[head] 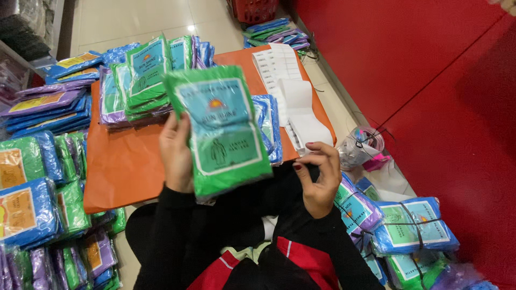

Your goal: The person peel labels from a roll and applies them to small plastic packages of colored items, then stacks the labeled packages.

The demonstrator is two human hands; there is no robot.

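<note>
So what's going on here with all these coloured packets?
A person sitting on the floor holds a green plastic packet upright in the left hand over a low orange table. The right hand is raised beside it, fingertips pinched together; whether it holds anything is too small to tell. More green, blue and purple packets are stacked on the table, white label sheets lie on its far side, and tied bundles sit on the floor to the right.

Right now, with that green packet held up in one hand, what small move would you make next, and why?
Probably bring the right hand over to the green packet. Its fingers are pinched together close beside it, perhaps on a small sticker, though that is too small to tell. The left hand holds the packet upright, label facing up, and white label sheets lie on the orange board.
</note>
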